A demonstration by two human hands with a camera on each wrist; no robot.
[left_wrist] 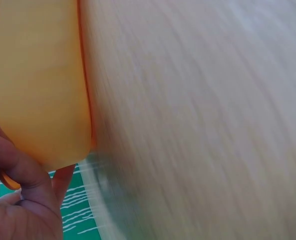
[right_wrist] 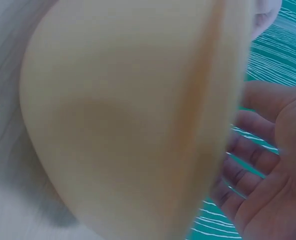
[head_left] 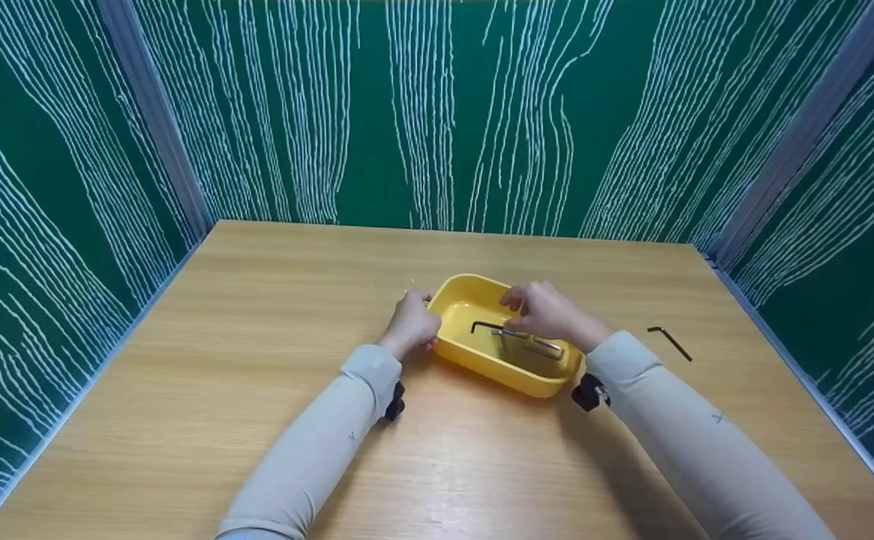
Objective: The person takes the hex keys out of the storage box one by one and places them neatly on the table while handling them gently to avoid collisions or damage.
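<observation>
A yellow plastic tub [head_left: 500, 369] sits at an angle on the table. My left hand [head_left: 412, 324] grips its left end; in the left wrist view, curled fingers [left_wrist: 25, 172] hold the rim. Over the tub's far right part hovers my right hand [head_left: 553, 313]. Its fingers [right_wrist: 255, 152] are spread and loosely bent in the right wrist view, their tips partly hidden behind the rim, with nothing seen in the palm. Inside the tub lie a black hex key [head_left: 485, 325] and a silver metal piece [head_left: 548, 345], among several thin metal pieces.
A dark hex key [head_left: 673, 345] lies on the wooden table [head_left: 256, 330] right of the tub. Green walls [head_left: 365, 112] with white wavy lines enclose the table at the back and both sides.
</observation>
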